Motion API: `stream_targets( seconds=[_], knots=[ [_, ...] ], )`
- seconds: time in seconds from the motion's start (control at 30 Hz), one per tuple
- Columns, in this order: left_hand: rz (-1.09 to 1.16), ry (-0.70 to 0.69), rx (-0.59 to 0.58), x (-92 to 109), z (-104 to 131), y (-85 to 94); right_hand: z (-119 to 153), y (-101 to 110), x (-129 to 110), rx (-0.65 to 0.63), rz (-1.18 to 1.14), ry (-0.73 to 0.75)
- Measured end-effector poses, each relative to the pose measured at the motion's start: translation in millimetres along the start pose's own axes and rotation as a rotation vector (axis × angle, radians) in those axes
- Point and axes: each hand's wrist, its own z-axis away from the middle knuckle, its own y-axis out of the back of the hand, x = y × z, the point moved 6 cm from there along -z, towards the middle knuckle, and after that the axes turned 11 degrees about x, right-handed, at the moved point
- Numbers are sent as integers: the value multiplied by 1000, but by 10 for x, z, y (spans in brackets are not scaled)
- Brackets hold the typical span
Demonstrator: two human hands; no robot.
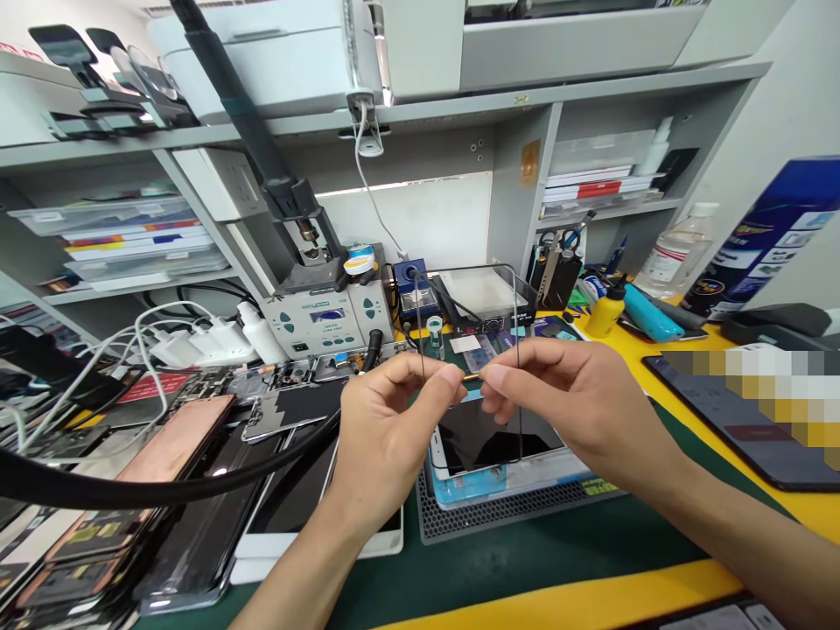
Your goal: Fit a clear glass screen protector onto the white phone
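Clear glass panel held upright above phone on blue fixture; thin, light, stiff, slippery, judged brittle, best gripped at edges only. Left hand pinching the panel's left edge at 9 o'clock; right hand pinching a small yellowish tab against it at 3 o'clock. Rework station at 11 o'clock, yellow bottle at 2 o'clock.

1. At 6 o'clock from my hands, the green mat lies bare; I can pass there.
2. At 9 o'clock, a black hose crosses low over stacked phone screens; blocked.
3. At 12 o'clock, the rework station and bottles crowd the bench.
4. At 3 o'clock, a dark tablet lies flat.
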Motion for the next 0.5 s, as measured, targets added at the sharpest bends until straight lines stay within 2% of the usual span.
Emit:
stream_targets(
  seconds=[0.17,0.33,0.5],
  knots=[
    [35,9,-23,-8,9,-7,4,-3,-10,-10,0,10],
    [146,77,-68,-34,-5,-19,-14,-15,37,-63,-91,-32],
    [154,106,-84,-59,8,-15,-33,-34,66,-106,-142,-42]
  ],
)
